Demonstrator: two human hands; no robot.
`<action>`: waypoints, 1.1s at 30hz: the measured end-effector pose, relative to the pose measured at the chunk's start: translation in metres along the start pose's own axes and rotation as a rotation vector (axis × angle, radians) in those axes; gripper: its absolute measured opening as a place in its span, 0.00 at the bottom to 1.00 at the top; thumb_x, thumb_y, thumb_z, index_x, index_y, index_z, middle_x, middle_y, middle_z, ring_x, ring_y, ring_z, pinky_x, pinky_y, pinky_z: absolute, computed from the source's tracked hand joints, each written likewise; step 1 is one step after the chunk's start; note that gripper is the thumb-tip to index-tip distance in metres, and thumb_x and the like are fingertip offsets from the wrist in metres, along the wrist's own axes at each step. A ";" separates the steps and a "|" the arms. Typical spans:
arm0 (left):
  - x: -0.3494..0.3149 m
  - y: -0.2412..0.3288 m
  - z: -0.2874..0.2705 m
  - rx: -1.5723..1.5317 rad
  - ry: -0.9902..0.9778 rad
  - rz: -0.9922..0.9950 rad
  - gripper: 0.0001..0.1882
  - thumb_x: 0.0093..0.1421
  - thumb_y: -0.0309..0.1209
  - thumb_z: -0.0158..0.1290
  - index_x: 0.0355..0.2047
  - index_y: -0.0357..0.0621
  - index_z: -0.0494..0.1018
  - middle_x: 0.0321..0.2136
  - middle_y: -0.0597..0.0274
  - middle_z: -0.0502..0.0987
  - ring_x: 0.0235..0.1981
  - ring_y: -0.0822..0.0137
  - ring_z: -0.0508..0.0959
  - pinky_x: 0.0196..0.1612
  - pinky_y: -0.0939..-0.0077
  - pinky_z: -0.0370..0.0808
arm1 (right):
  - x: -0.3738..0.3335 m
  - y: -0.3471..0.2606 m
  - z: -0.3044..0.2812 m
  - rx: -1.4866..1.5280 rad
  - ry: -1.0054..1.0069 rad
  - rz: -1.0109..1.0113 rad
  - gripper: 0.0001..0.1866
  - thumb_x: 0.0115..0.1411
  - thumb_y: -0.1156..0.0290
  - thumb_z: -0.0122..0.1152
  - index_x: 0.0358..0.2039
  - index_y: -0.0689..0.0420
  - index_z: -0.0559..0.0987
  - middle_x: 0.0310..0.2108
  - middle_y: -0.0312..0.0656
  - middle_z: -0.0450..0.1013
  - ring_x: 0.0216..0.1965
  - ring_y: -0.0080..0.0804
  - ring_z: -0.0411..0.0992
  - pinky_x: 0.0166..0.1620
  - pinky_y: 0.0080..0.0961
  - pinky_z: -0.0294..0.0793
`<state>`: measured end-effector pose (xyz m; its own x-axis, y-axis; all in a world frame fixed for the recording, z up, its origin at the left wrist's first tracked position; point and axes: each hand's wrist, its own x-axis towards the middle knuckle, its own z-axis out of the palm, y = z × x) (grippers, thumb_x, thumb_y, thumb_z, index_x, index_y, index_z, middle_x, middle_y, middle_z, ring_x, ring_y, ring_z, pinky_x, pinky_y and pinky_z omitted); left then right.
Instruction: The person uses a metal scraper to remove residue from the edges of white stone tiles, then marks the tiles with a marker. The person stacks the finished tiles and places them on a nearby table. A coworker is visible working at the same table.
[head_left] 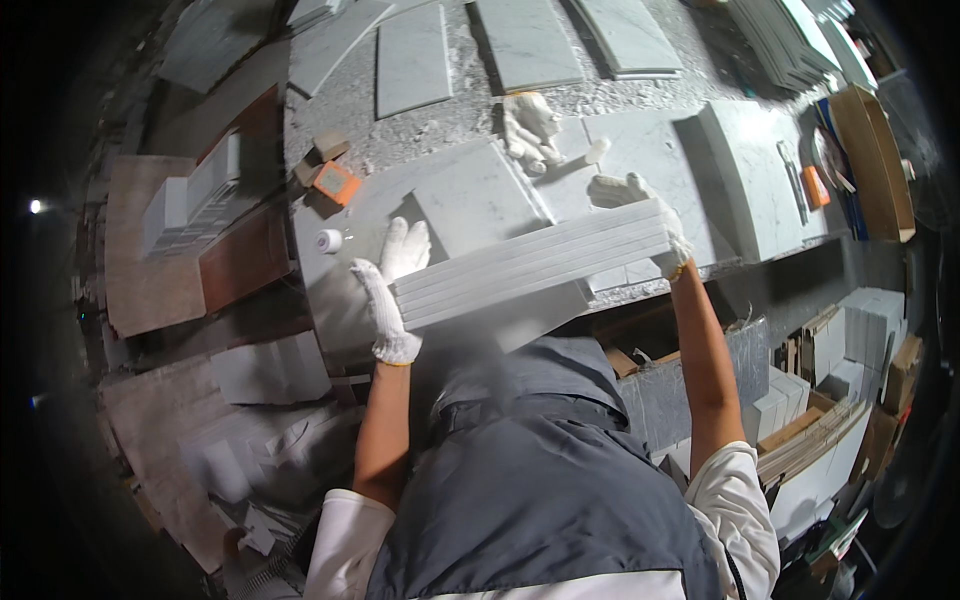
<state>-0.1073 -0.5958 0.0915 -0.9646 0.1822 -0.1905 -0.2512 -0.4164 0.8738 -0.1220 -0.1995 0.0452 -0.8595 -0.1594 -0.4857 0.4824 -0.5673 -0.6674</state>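
A stack of several narrow white marble tiles (pixel 530 262) spans between my two white-gloved hands, tilted with its right end farther from me. My left hand (pixel 383 305) grips the left end, with the thumb and fingers spread around the edge. The right end is gripped by my right hand (pixel 672 240), whose fingers reach over the far side. Beneath and beyond the stack, a pale marble slab (pixel 470 190) lies on the worktable. A crumpled pair of white gloves (pixel 530 130) rests past it, beside a small whitish object (pixel 597 152) that I cannot make out.
Grey-veined slabs (pixel 412 60) lie along the table's dusty far side. An orange block (pixel 337 184) and a white roll (pixel 328 241) sit at left. Right are a tall marble stack (pixel 765 180) and a wooden box (pixel 872 160). More tiles (pixel 195 195) stand on a board at left.
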 end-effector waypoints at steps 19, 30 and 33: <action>0.006 -0.008 0.002 0.037 0.052 0.010 0.54 0.66 0.74 0.21 0.76 0.41 0.45 0.74 0.35 0.47 0.77 0.50 0.45 0.77 0.56 0.36 | 0.005 -0.002 0.008 -0.165 0.118 -0.040 0.38 0.70 0.40 0.52 0.57 0.69 0.77 0.53 0.55 0.78 0.57 0.48 0.75 0.63 0.42 0.70; 0.010 -0.014 -0.010 -0.050 0.104 -0.053 0.52 0.67 0.73 0.27 0.72 0.39 0.56 0.66 0.34 0.62 0.72 0.42 0.56 0.75 0.47 0.46 | 0.006 0.004 0.011 -0.088 0.136 -0.159 0.37 0.71 0.43 0.52 0.56 0.71 0.78 0.53 0.54 0.78 0.56 0.46 0.76 0.64 0.40 0.70; 0.011 -0.020 -0.022 -0.089 0.086 -0.040 0.52 0.64 0.74 0.37 0.70 0.39 0.60 0.60 0.37 0.68 0.66 0.45 0.63 0.72 0.47 0.57 | 0.003 0.005 0.007 -0.064 0.090 -0.169 0.35 0.73 0.45 0.50 0.56 0.71 0.77 0.55 0.53 0.78 0.57 0.44 0.75 0.64 0.37 0.69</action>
<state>-0.1143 -0.6049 0.0620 -0.9560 0.1246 -0.2655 -0.2920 -0.4882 0.8224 -0.1231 -0.2085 0.0447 -0.9121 0.0082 -0.4099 0.3444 -0.5269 -0.7770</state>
